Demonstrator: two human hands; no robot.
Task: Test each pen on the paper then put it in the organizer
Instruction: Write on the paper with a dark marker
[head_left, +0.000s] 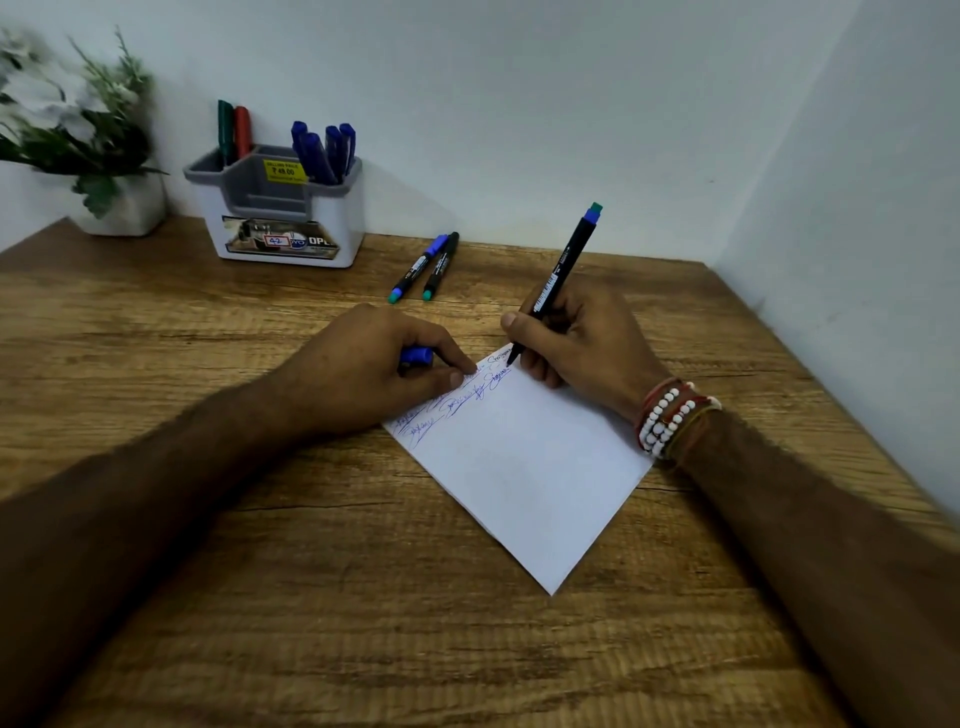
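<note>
My right hand (582, 343) grips a black pen (563, 270) with a blue and green end, its tip touching the far corner of the white paper (524, 467). Blue and black scribbles run along the paper's upper edge. My left hand (379, 371) rests on the paper's left corner, fingers closed around a blue pen cap (415, 355). Two capped pens (427, 266) lie side by side on the table beyond the paper. The white and grey organizer (283, 208) stands at the back left, holding several blue pens, a green one and a red one.
A potted plant (88, 135) in a white pot stands in the far left corner beside the organizer. Walls close the wooden table (311, 597) at the back and on the right. Beaded bracelets circle my right wrist.
</note>
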